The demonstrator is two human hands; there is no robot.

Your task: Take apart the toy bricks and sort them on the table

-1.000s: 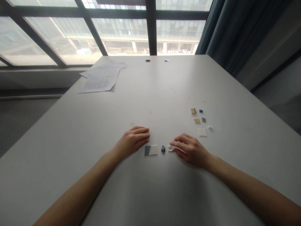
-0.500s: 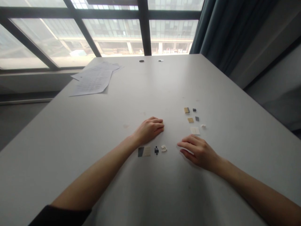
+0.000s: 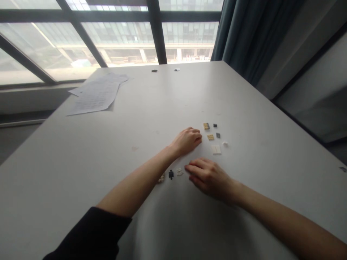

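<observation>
My left hand (image 3: 189,140) rests on the table with its fingers curled together, just left of a cluster of small building-brick pieces. Whatever lies under its fingertips is hidden. Closest to it are a tan studded plate (image 3: 210,137) and a tan-and-grey brick (image 3: 206,126). My right hand (image 3: 207,176) is low over the table, thumb and fingers apart, with nothing visible between them. Its fingertips are just right of a small white piece (image 3: 179,172). Beside that piece lies a black piece (image 3: 171,174). A tan piece (image 3: 162,178) is partly covered by my left forearm.
Right of my hands lie a white flat tile (image 3: 216,149), a small white piece (image 3: 225,144), a grey plate (image 3: 218,135) and a dark piece (image 3: 215,125). Printed papers (image 3: 94,95) sit at the far left of the white table (image 3: 162,104). A curtain (image 3: 238,43) hangs at right.
My left hand has moved right, towards the cluster of pieces, and its forearm now covers part of the tan piece. My right hand has moved left, nearer the white piece. The view has shifted slightly.
</observation>
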